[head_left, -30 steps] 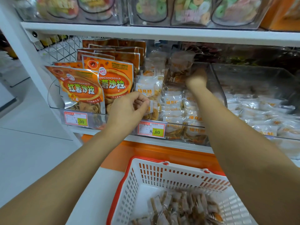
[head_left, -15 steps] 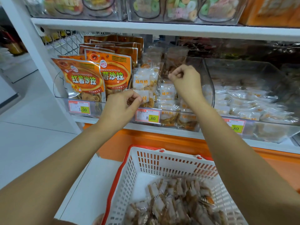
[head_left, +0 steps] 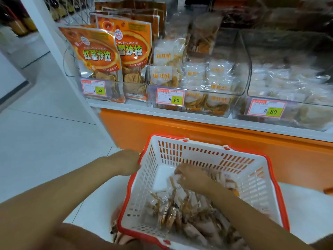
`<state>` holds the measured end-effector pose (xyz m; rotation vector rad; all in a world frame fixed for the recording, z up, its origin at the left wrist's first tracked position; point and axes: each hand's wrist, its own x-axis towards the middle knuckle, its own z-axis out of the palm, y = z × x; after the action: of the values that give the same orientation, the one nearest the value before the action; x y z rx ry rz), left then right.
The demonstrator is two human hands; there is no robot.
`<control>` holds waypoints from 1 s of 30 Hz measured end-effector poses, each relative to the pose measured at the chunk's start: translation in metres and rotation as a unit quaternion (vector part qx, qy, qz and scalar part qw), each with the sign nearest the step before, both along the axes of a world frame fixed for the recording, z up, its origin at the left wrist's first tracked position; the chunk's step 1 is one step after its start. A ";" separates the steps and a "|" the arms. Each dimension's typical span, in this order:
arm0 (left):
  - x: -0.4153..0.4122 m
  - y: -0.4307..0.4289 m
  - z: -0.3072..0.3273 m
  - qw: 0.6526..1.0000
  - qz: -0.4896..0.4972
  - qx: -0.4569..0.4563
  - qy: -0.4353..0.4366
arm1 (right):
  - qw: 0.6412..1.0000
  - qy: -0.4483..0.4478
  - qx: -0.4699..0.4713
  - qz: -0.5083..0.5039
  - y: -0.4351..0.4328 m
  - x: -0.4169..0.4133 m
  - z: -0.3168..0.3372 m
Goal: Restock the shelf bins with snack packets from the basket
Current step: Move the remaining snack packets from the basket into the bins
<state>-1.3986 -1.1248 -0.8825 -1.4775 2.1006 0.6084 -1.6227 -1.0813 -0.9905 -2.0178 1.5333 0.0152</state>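
left hand (head_left: 126,163) grips the left rim of the basket (head_left: 252,177). right hand (head_left: 192,177) is inside, fingers curled down onto the snack packets (head_left: 171,212) heaped there; cannot tell whether it grasps one.

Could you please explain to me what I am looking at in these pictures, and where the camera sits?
There is no machine here. These are a person's two bare arms, seen from one wide-angle camera worn on the head, looking forward and down. The person faces a shop shelf with clear bins. The left bin holds orange pouches, and the middle bin holds small clear packets. Below stands a white basket with a red rim and more snack packets piled inside. The left hand is at the basket's left rim, and the right hand reaches into the pile. The blur hides whether either hand has gripped anything.
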 end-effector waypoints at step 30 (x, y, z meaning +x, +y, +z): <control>-0.037 -0.001 -0.012 0.964 0.183 0.007 0.193 | 0.928 -0.189 -0.134 -0.293 0.006 -0.030 0.007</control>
<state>-1.4352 -1.1256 -0.8946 -1.8823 2.0974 1.1261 -1.6522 -1.0754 -0.9835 -1.5423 1.8762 -0.8111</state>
